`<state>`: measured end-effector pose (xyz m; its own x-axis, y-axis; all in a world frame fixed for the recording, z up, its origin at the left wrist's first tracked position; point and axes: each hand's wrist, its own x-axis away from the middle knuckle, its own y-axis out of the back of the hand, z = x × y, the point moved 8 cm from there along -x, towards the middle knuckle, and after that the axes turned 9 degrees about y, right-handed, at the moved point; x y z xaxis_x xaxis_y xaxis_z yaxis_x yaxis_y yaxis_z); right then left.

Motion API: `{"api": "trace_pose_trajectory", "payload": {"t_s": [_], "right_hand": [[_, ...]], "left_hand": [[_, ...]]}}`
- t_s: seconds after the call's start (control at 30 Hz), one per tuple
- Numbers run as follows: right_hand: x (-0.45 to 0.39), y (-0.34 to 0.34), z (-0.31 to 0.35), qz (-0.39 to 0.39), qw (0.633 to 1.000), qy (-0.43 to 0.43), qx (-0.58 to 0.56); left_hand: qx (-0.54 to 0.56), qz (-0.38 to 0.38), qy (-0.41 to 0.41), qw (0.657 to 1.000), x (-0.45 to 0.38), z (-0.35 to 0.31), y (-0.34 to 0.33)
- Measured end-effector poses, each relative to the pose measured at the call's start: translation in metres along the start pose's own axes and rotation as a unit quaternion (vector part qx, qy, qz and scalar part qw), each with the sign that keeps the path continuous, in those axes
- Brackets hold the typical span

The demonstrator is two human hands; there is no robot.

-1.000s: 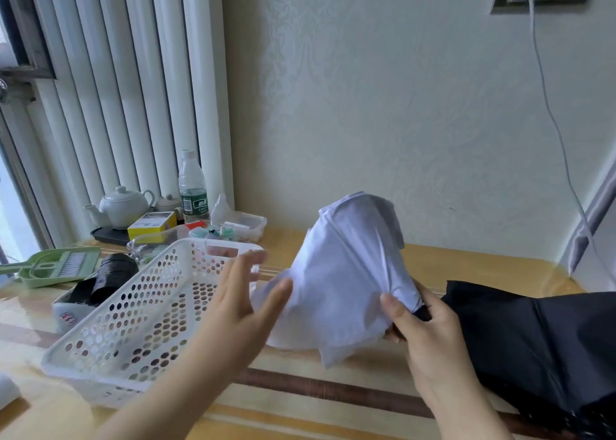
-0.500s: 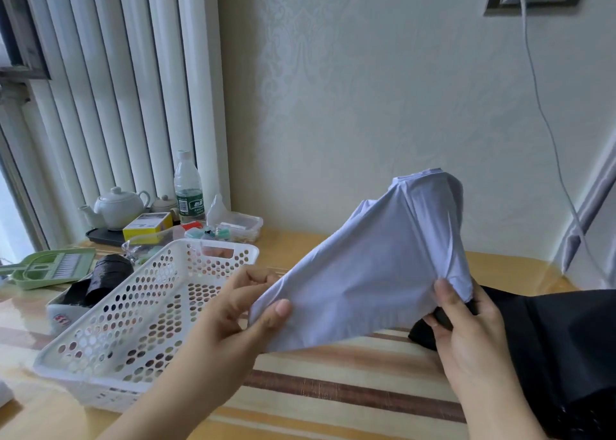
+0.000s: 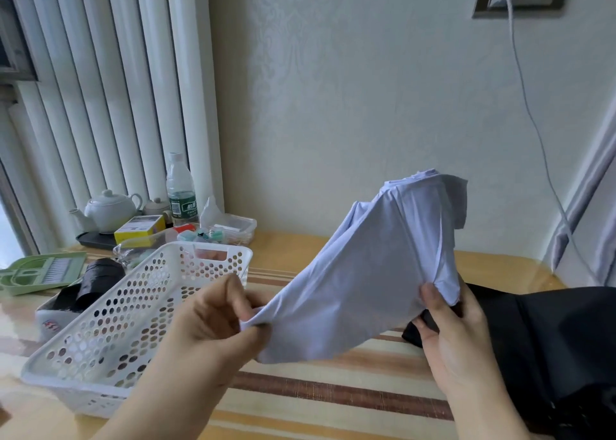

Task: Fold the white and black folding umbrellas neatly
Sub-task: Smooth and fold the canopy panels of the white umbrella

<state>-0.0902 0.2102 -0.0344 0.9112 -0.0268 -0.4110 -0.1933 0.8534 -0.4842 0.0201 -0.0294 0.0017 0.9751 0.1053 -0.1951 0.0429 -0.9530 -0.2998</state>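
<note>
The white umbrella (image 3: 373, 279) is held up above the table, its loose canopy fabric stretched between my hands. My left hand (image 3: 213, 326) pinches a lower corner of the white fabric between thumb and fingers. My right hand (image 3: 456, 336) grips the umbrella lower down on the right, thumb over the bunched white cloth, with a dark part showing under the fingers. The black umbrella (image 3: 560, 346) lies crumpled on the table at the right edge, just behind my right hand.
A white perforated basket (image 3: 110, 336) stands on the striped table (image 3: 333, 393) at the left. Behind it are a black roll (image 3: 100, 278), a green tray (image 3: 36, 274), a white teapot (image 3: 106, 209), a yellow box (image 3: 140, 228), a water bottle (image 3: 181, 193) and a clear container (image 3: 233, 228). A cable (image 3: 533, 112) hangs down the wall.
My left hand went from open near the fabric to pinching its corner and pulling it left. The white canopy was raised and stretched out; my right hand shifted right.
</note>
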Motion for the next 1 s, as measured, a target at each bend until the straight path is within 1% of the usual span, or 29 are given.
{"api": "trace_pose_trajectory", "payload": {"t_s": [0.03,0.07,0.1,0.13,0.2,0.27,0.37,0.47,0.5,0.53,0.6,0.7,0.77,0.9,0.93,1.0], "right_hand": [[0.0,0.001,-0.003,0.003,1.0,-0.011,-0.013],[0.001,0.002,-0.005,0.004,0.999,-0.027,-0.026],[0.002,0.002,-0.009,0.007,0.998,-0.044,-0.037],[0.002,0.002,-0.012,0.016,0.997,-0.059,-0.047],[0.003,-0.001,-0.017,0.037,0.995,-0.075,-0.051],[0.005,-0.005,-0.023,0.061,0.992,-0.093,-0.05],[0.01,-0.012,-0.031,0.098,0.987,-0.118,-0.058],[0.012,-0.014,-0.031,0.108,0.985,-0.12,-0.068],[0.011,-0.014,-0.03,0.108,0.985,-0.117,-0.071],[0.011,-0.014,-0.029,0.108,0.985,-0.113,-0.072],[0.011,-0.015,-0.028,0.114,0.985,-0.108,-0.071],[0.011,-0.019,-0.028,0.123,0.985,-0.106,-0.061],[0.013,-0.024,-0.027,0.136,0.984,-0.109,-0.041],[0.018,-0.035,-0.027,0.171,0.977,-0.123,0.005],[0.019,-0.037,-0.026,0.18,0.976,-0.12,0.022],[0.019,-0.039,-0.023,0.189,0.974,-0.113,0.056]], "left_hand": [[0.027,0.049,0.046,0.997,-0.002,0.005,-0.004],[0.06,0.081,0.106,0.989,-0.003,0.012,-0.007],[0.077,0.087,0.147,0.982,-0.006,0.017,-0.005],[0.076,0.075,0.157,0.982,-0.012,0.017,-0.002],[-0.006,0.024,0.11,0.994,-0.028,0.009,0.004],[-0.096,-0.006,0.046,0.994,-0.039,-0.008,-0.006],[-0.192,0.028,0.016,0.981,-0.053,-0.024,-0.036],[-0.328,0.043,0.003,0.944,-0.063,-0.029,-0.051],[-0.354,0.049,-0.001,0.934,-0.066,-0.029,-0.052],[-0.361,0.054,0.0,0.931,-0.066,-0.029,-0.051],[-0.334,0.069,0.016,0.94,-0.066,-0.025,-0.048],[-0.247,0.085,0.039,0.965,-0.066,-0.019,-0.044],[-0.211,0.059,0.029,0.975,-0.068,-0.021,-0.042],[-0.179,-0.02,0.01,0.984,-0.078,-0.027,-0.035],[-0.168,-0.029,0.004,0.985,-0.079,-0.028,-0.033],[-0.155,-0.014,-0.009,0.988,-0.078,-0.029,-0.033]]}}
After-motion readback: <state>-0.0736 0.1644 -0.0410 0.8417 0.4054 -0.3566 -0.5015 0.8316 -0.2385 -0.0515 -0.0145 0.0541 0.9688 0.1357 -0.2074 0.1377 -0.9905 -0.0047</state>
